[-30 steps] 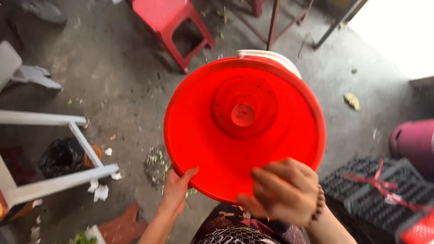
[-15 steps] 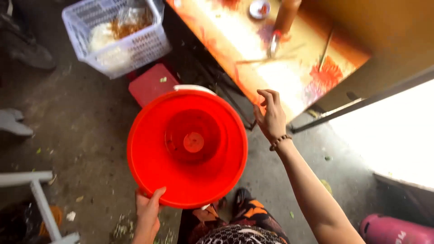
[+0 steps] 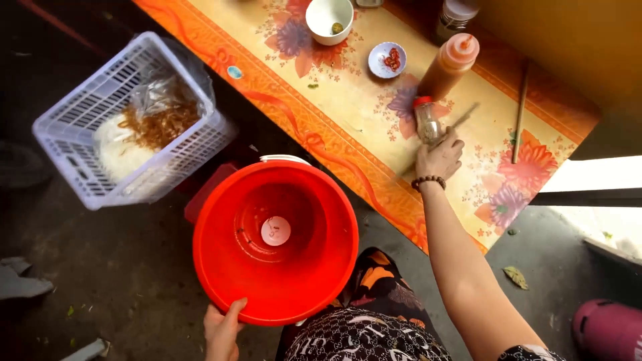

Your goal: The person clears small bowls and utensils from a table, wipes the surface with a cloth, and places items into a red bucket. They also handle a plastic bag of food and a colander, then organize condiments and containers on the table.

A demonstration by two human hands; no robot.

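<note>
Red round plastic bucket point(image 3: 275, 241) sits low in front of me, mouth up, beside the table edge and above the dark floor; I see down to its bottom, which looks empty apart from a pale disc at the centre. My left hand point(image 3: 223, 329) grips its near rim, thumb hooked over the lip. My right hand point(image 3: 439, 158) is stretched out over the orange flower-patterned tablecloth point(image 3: 348, 113), fingers closed around a thin blurred stick-like utensil point(image 3: 461, 120); a small clear jar with a red cap point(image 3: 426, 120) stands right against the knuckles, and I cannot tell whether the hand touches it.

Further along the cloth stand an orange squeeze bottle point(image 3: 449, 67), a white bowl point(image 3: 329, 20), a small saucer of red chilli point(image 3: 387, 59) and a pair of wooden chopsticks point(image 3: 520, 110). A white plastic lattice basket point(image 3: 127, 120) holding bagged noodles sits left of the bucket.

As I judge it, the bucket is steadied, nothing has gone into it, and the utensil is only just gripped.
</note>
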